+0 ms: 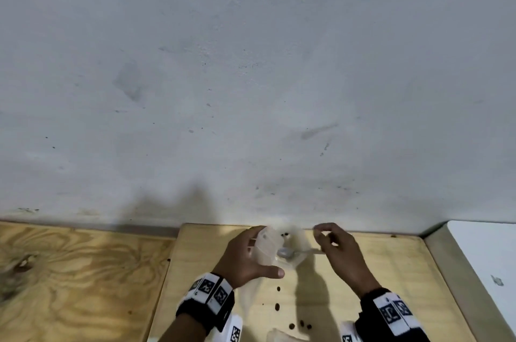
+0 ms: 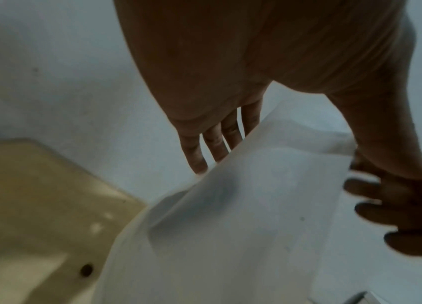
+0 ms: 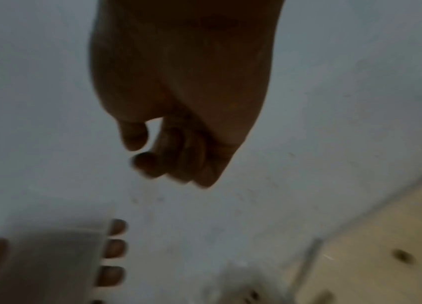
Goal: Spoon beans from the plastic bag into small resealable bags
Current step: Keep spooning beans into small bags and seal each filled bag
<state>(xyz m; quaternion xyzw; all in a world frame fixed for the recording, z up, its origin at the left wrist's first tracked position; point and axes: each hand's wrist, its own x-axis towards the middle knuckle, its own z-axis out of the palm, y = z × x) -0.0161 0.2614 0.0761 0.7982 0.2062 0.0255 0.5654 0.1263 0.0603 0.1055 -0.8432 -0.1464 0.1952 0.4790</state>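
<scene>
My left hand [image 1: 245,255] holds a small clear resealable bag [image 1: 266,244] upright above the wooden table, fingers behind it and thumb in front. The left wrist view shows the same bag [image 2: 256,195] across my fingers [image 2: 194,152]. My right hand [image 1: 339,249] pinches the handle of a metal spoon [image 1: 287,253], whose bowl sits at the small bag's right edge. Behind the spoon, by the wall, stands the blurred clear plastic bag [image 1: 297,235] with a few dark beans inside. My right hand [image 3: 168,152] is curled in its wrist view, where the spoon does not show.
Several loose beans [image 1: 278,289] lie scattered on the light wooden table [image 1: 391,272] in front of my hands. Another clear bag [image 1: 282,336] lies at the bottom edge. A grey wall [image 1: 251,90] rises right behind. A lower wooden surface [image 1: 83,272] lies to the left.
</scene>
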